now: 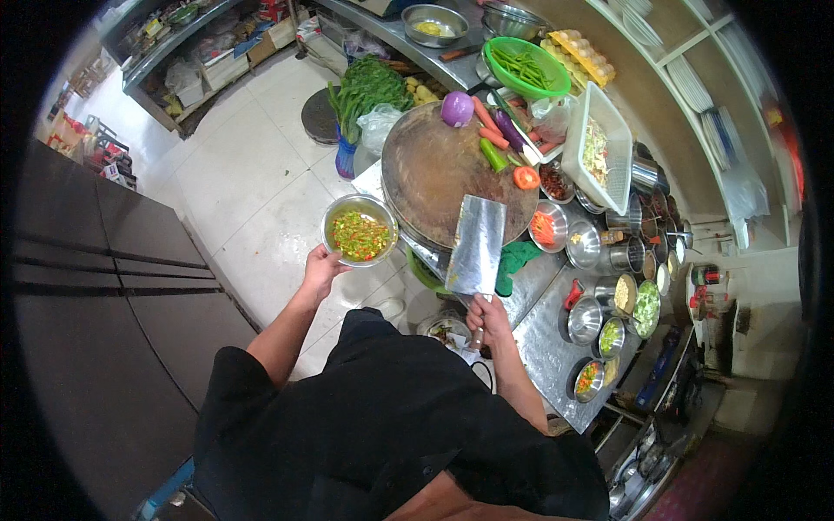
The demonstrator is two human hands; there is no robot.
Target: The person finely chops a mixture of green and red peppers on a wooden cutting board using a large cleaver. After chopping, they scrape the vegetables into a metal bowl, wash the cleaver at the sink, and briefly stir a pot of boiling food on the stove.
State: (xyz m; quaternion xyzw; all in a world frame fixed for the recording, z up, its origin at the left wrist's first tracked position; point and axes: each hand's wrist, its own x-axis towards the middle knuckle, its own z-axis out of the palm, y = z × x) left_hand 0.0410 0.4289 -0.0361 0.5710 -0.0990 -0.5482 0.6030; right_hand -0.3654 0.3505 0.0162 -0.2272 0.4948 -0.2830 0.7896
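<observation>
My left hand (320, 270) grips the rim of a steel bowl (331, 251) with chopped green and red peppers (359, 236) in it, held over the floor just left of the round wooden chopping block (423, 163). In my right hand (487, 318) is the handle of a Chinese cleaver (477, 244), its broad blade over the block's near edge. A purple onion (457, 109), a green pepper (493, 155) and a cut tomato (526, 178) lie along the block's far and right edges. Beside the blade is a green cloth (518, 266).
Steel bowls of cut vegetables, such as carrot strips (542, 228), cover much of the steel counter (541, 352) at right. A white plastic basket (625, 163), a green colander (563, 81) and egg trays (580, 55) stand beyond the block. Leafy greens (374, 88) stand behind it.
</observation>
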